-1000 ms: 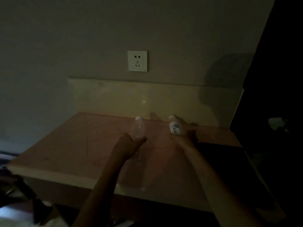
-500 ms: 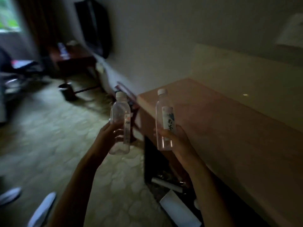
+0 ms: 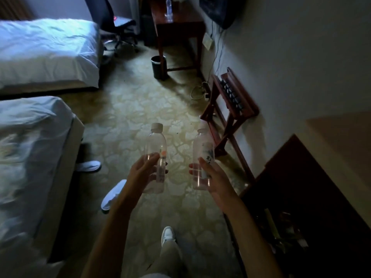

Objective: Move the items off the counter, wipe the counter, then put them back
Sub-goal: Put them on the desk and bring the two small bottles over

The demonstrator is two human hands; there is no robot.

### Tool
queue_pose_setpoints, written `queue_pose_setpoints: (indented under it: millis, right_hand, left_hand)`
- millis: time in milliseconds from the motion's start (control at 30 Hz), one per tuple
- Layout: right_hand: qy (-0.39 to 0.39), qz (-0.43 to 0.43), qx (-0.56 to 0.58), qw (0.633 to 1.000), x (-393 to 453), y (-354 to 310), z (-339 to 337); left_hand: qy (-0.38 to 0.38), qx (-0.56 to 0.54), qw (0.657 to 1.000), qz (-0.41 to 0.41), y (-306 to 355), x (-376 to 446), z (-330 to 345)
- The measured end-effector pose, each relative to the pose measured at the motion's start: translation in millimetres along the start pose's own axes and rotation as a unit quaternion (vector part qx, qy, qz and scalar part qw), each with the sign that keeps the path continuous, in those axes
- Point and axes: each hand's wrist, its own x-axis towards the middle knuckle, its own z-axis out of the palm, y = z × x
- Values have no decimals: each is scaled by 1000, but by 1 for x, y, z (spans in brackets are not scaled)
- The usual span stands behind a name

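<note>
Both bottles are up in the air over the patterned carpet [image 3: 140, 109]: the left hand [image 3: 140, 173] has its grip wrapped round the clear water bottle [image 3: 156, 155], upright with its white cap on top. The right hand [image 3: 212, 177] has its grip round the labelled water bottle [image 3: 202, 157], also upright, close beside the first but apart. Two white-sheeted beds [image 3: 40, 137] lie left, a folding luggage rack [image 3: 230, 101] stands against the right-hand wall, and the tabletop [image 3: 341, 133] edges in at far right.

**No legible text**

The clear plastic bottle with a blue-printed white label [image 3: 203, 157] carries dark marks too blurred to read. The clear plastic bottle with an orange-spotted label [image 3: 156, 157] shows only faint, unreadable print.
</note>
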Motion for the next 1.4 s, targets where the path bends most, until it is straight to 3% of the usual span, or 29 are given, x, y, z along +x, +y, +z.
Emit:
queue_pose_setpoints:
  millis: [367,633,933,1133,1400]
  right_hand:
    - [-15,-66,6,998,208,-99,101]
    - [-30,2,-16,999,399,-106,133]
    - [-124,15,-28,992,632,-212,214]
    - [-195,52,-63,977,762,-231,291]
    - [-176,58,-90,978,965,-275,383]
  left_hand:
    - [47,-22,998,43,90,212,-103]
    - [74,4,997,-18,67,372,-133]
    - [130,46,990,10,160,580,-198]
    - [187,25,982,-7,174,684,-265]
    - [206,4,978,-33,212,899,-372]
